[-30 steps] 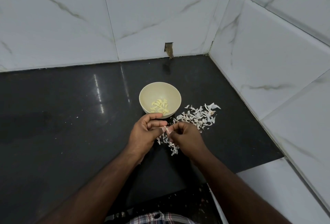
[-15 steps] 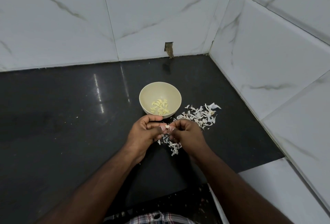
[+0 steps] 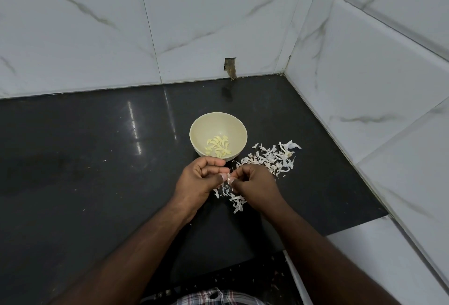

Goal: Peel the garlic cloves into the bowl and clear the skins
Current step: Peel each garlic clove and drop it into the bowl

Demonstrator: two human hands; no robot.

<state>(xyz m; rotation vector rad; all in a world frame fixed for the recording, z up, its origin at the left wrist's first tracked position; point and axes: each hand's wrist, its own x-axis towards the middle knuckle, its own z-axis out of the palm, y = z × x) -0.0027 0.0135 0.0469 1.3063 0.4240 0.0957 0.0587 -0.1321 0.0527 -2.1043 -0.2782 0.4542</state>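
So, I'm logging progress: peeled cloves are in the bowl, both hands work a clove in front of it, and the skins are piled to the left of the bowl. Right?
Not quite. The head view shows the skins piled to the right of the bowl, not the left. The rest holds: peeled cloves lie in the bowl, and the left hand and right hand pinch a clove in front of it.

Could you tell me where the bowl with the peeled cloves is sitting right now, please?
In the head view the bowl stands on the black counter near centre, just beyond the left hand, with the pile of skins to its right.
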